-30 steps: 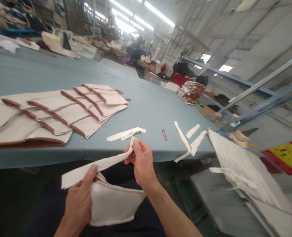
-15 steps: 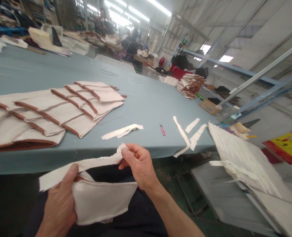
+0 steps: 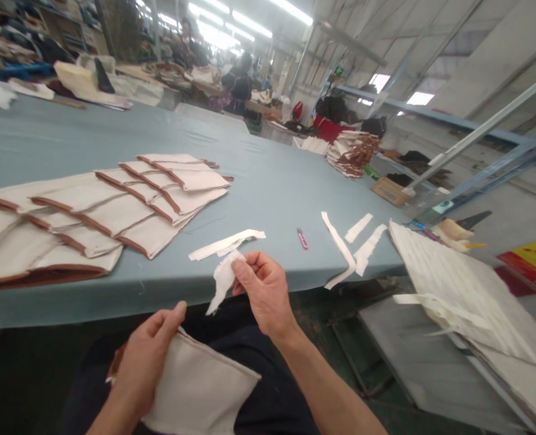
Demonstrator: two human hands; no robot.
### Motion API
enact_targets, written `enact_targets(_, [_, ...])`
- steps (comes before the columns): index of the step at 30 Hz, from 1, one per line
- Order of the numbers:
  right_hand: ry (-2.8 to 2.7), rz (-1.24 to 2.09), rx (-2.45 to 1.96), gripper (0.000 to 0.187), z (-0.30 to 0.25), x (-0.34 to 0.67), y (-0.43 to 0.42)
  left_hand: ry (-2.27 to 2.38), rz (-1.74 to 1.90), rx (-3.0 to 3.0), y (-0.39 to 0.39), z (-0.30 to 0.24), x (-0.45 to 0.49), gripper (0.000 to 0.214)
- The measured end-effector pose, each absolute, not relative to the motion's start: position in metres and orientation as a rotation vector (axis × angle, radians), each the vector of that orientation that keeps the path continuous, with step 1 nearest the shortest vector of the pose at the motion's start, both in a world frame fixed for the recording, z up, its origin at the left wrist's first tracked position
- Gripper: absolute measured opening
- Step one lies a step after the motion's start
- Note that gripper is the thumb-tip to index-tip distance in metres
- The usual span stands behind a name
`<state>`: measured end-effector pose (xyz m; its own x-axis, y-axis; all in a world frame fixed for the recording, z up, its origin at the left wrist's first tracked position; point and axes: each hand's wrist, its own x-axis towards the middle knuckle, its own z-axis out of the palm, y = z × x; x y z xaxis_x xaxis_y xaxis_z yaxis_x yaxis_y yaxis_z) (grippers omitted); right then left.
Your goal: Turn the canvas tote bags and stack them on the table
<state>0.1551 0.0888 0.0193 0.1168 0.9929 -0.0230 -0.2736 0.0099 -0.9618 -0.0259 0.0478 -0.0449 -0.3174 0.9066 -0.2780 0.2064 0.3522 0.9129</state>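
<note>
My left hand (image 3: 143, 356) is closed on a cream fabric piece (image 3: 199, 386) that hangs over my lap; a bit of brown trim shows left of the fingers. Pinched between thumb and fingers of my right hand (image 3: 263, 290) is a torn white fabric strip (image 3: 223, 279), its ragged end dangling at the table's front edge. Just beyond it, another white strip (image 3: 213, 244) lies on the table. A small pink thread snipper (image 3: 302, 238) rests further right.
Overlapping cream pieces with brown edging (image 3: 109, 211) cover the left of the blue-grey table (image 3: 268, 181). Loose white strips (image 3: 338, 244) lie near its right corner. A slanted board (image 3: 453, 296) stands at the right. People (image 3: 238, 84) are in the background.
The white strip has come away from the cream piece and is now only in my right hand. My left hand has shifted right and turned, still gripping the cream piece.
</note>
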Motion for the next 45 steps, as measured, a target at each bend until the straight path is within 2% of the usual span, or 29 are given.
enact_targets(10, [-0.956, 1.446, -1.04, 0.047, 0.016, 0.123, 0.073, 1.471, 1.145, 1.432, 0.052, 0.004, -0.026, 0.036])
enact_targets(18, [-0.954, 1.545, -1.021, 0.07, 0.009, 0.127, 0.071, 1.354, 1.15, 1.633, 0.053, 0.004, -0.03, 0.038])
enact_targets(22, [-0.904, 1.561, -1.006, 0.073, 0.003, 0.124, 0.069, 1.353, 1.152, 1.638, 0.05, -0.003, -0.027, 0.04])
enact_targets(26, [-0.824, 1.419, -0.99, 0.063, 0.0, 0.128, 0.074, 1.43, 1.183, 1.638, 0.048, -0.01, -0.03, 0.041])
enact_targets(29, [-0.703, 1.202, -0.974, 0.045, 0.009, 0.147, 0.093, 1.574, 1.224, 1.631, 0.053, -0.01, -0.041, 0.044])
enact_targets(33, [-0.441, 1.194, -0.822, 0.022, 0.035, 0.19, 0.133, 1.736, 1.213, 1.68, 0.087, -0.004, -0.056, 0.045])
enact_targets(36, [-0.378, 1.181, -0.8, 0.022, 0.05, 0.223, 0.166, 1.796, 1.08, 1.796, 0.127, -0.004, -0.057, 0.043])
enact_targets(41, [-0.31, 1.178, -0.834, 0.041, 0.041, 0.267, 0.21, 1.953, 0.628, 1.961, 0.18, -0.019, -0.042, 0.034])
enact_targets(45, [-0.271, 1.134, -0.925, 0.027, 0.019, 0.304, 0.228, 2.081, 0.285, 1.981, 0.2, -0.033, -0.03, 0.027])
